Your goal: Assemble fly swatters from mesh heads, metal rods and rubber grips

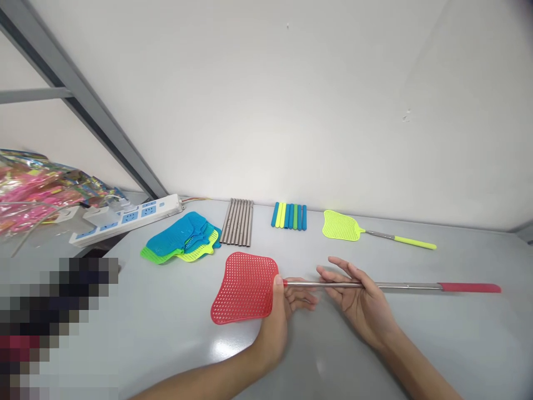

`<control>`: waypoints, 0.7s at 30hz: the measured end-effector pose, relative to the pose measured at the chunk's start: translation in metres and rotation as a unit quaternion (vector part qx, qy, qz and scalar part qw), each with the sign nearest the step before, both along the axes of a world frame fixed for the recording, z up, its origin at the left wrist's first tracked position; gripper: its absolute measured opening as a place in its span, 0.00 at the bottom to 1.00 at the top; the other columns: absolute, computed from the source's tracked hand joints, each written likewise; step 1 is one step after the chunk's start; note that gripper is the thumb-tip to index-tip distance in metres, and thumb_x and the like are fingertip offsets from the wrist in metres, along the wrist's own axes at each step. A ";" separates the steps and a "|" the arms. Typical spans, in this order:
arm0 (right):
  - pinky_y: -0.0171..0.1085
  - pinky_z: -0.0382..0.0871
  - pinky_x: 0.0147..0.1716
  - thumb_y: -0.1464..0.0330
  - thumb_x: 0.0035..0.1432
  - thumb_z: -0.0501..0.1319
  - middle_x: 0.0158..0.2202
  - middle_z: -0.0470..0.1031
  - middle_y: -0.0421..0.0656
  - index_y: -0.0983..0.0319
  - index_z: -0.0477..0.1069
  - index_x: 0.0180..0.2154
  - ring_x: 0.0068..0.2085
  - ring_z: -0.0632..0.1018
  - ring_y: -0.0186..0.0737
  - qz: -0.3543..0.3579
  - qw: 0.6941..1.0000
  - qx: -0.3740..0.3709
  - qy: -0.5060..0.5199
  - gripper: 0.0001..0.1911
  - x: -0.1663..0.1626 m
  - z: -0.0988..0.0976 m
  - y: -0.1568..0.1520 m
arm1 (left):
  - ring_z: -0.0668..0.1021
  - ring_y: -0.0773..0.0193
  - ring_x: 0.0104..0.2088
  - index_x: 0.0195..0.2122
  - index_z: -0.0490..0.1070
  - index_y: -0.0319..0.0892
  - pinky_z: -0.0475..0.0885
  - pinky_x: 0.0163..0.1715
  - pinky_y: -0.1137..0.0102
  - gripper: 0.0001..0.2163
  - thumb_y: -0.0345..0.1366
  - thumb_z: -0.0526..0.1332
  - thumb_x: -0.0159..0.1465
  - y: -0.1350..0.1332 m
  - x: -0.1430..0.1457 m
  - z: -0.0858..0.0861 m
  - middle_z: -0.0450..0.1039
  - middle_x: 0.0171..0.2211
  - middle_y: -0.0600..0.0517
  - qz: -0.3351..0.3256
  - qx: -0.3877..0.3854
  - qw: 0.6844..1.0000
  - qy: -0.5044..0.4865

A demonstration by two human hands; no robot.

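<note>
A red fly swatter (245,289) with a perforated head and a long thin metal rod (408,286) lies across both hands. Its red grip (470,287) points to the right. My left hand (277,319) holds it at the neck, thumb pressed on the lower right edge of the head and fingers behind. Farther along, my right hand (362,305) loosely holds the rod between thumb and spread fingers. Beyond the hands, a yellow fly swatter (341,226) with a shorter rod and yellow grip lies on the table.
On the grey table (166,316) are a pile of blue, green and yellow swatter heads (172,236), a row of metal rods (237,222) and several coloured grips (288,216). A white power strip (133,216) and plastic-wrapped items (37,191) sit left. A white wall (291,111) stands behind.
</note>
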State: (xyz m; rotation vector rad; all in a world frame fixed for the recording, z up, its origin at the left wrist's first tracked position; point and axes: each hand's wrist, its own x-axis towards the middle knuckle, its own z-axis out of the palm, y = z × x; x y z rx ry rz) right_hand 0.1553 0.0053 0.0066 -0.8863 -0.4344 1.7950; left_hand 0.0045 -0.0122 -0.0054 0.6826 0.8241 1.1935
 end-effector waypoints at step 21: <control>0.30 0.57 0.18 0.62 0.49 0.56 0.10 0.52 0.32 0.64 0.71 0.29 0.15 0.59 0.28 -0.048 0.998 0.019 -0.044 0.12 0.012 -0.012 0.011 | 0.70 0.66 0.19 0.33 0.69 0.37 0.63 0.23 0.71 0.16 0.44 0.49 0.59 0.022 -0.015 0.008 0.71 0.20 0.51 0.049 0.025 0.993 0.107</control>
